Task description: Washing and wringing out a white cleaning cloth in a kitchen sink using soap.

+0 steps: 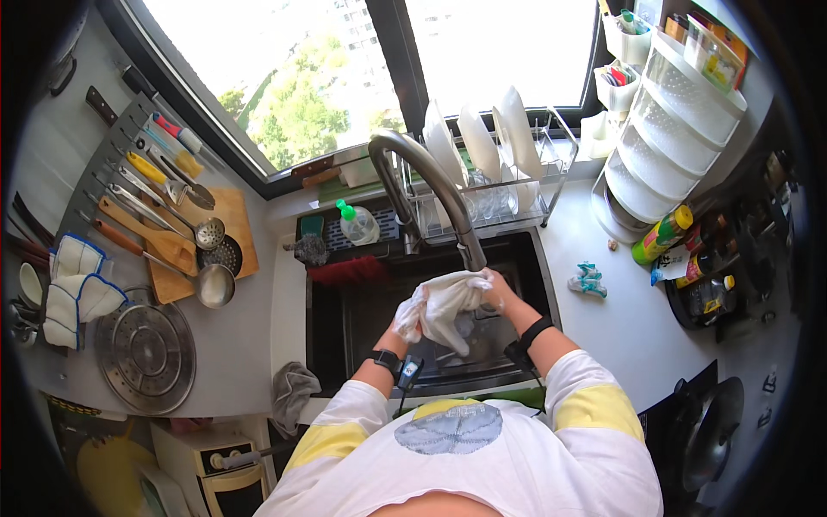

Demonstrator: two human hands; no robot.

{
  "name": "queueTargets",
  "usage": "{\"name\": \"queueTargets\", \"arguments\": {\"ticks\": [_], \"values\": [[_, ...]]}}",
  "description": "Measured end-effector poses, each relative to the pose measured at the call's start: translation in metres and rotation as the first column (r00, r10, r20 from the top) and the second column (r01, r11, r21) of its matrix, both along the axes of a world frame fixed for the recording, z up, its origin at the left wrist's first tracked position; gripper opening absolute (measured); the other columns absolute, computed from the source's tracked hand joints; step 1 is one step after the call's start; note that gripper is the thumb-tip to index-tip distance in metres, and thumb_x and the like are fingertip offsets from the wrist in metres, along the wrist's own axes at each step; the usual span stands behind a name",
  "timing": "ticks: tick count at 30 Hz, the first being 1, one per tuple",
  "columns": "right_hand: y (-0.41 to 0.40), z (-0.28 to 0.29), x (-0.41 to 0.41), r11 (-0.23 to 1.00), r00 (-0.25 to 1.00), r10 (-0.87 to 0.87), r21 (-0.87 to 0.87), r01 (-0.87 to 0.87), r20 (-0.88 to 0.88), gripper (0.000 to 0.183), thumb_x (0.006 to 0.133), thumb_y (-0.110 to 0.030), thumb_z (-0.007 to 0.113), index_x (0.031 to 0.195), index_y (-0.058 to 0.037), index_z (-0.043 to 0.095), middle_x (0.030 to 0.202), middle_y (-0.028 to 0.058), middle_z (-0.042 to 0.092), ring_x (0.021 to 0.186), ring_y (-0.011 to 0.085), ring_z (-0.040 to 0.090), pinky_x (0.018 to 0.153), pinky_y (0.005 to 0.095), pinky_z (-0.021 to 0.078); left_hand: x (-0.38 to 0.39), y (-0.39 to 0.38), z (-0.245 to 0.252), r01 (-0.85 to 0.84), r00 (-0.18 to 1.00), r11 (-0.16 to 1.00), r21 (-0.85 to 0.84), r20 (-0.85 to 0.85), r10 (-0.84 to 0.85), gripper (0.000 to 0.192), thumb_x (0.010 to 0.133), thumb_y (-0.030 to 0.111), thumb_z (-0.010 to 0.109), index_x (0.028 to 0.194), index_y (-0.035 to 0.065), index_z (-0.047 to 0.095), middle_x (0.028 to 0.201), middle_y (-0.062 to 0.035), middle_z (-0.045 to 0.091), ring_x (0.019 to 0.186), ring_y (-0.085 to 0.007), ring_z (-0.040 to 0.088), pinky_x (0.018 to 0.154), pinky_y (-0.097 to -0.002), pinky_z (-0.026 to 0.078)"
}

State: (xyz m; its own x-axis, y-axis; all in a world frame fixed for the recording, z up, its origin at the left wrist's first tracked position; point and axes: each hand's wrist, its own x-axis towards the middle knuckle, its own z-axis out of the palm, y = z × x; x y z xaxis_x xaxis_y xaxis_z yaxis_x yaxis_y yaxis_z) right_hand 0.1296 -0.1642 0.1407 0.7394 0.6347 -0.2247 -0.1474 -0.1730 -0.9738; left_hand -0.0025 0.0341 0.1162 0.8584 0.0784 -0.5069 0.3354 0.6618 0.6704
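Note:
A wet white cloth (pixel 449 304) with suds on it is stretched between my two hands over the dark kitchen sink (pixel 362 362). My left hand (pixel 410 320) grips its left end, the fingers partly hidden in the folds. At the upper right corner of the cloth, my right hand (pixel 494 291) holds on, with foam on the skin. The spout of the metal faucet (pixel 470 252) ends just above the cloth, close to my right hand. Whether water runs from it, I cannot tell. A dark red cloth (pixel 345 270) hangs over the sink's back left edge.
Behind the sink stand a soap bottle with a green pump (pixel 358 225), a steel wool scrubber (pixel 310 249) and a dish rack (pixel 510 223) with plates. A crumpled teal-and-white cloth (pixel 588 280) lies on the right counter. At left are a gray rag (pixel 294 391) and a round metal steamer plate (pixel 147 352).

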Motion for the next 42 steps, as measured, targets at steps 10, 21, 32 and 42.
{"name": "queueTargets", "arguments": {"ticks": [10,21,32,42], "values": [[0.074,0.03,-0.092,0.984,0.703,0.131,-0.179,-0.006,0.699,0.018,0.082,-0.03,0.058,0.086,-0.0121,0.061,0.08,0.0145,0.063,0.077,0.0353,0.063,0.068,0.0444,0.0507,-0.015,-0.028,-0.023,0.094,0.961,0.994,0.058,0.257,-0.106,0.036,0.092,0.028,0.051,0.123,0.009,0.051,0.12,-0.0106,0.056,0.115,-0.0242,0.052,0.099,-0.0337,0.04],[0.079,0.039,-0.097,0.945,0.561,0.283,-0.326,-0.025,0.778,0.018,0.078,-0.031,0.061,0.077,-0.0126,0.062,0.071,0.0104,0.064,0.069,0.0296,0.065,0.061,0.042,0.0521,-0.007,-0.031,-0.019,0.086,0.853,0.069,0.994,-0.037,-0.52,0.042,0.084,0.023,0.054,0.123,0.0092,0.051,0.126,-0.0143,0.051,0.118,-0.0292,0.047,0.104,-0.0379,0.034],[0.081,0.055,-0.099,0.94,0.557,0.297,-0.341,-0.026,0.776,0.022,0.086,-0.034,0.055,0.08,-0.0129,0.059,0.069,0.0135,0.065,0.064,0.0343,0.064,0.058,0.0424,0.0524,0.0,-0.016,-0.076,0.25,0.887,-0.23,0.941,-0.317,-0.336,0.042,0.082,0.027,0.052,0.121,0.0139,0.053,0.127,-0.014,0.05,0.121,-0.0326,0.044,0.102,-0.0396,0.035],[0.081,0.026,-0.067,0.961,0.556,0.161,-0.258,0.1,0.815,0.022,0.087,-0.03,0.054,0.079,-0.0109,0.061,0.071,0.0131,0.065,0.066,0.0322,0.065,0.059,0.0427,0.0524,-0.009,-0.039,0.01,0.069,0.887,0.476,0.877,0.164,-0.432,0.031,0.086,0.02,0.05,0.114,0.0107,0.058,0.118,-0.0118,0.058,0.115,-0.0267,0.051,0.101,-0.0323,0.039]]}}
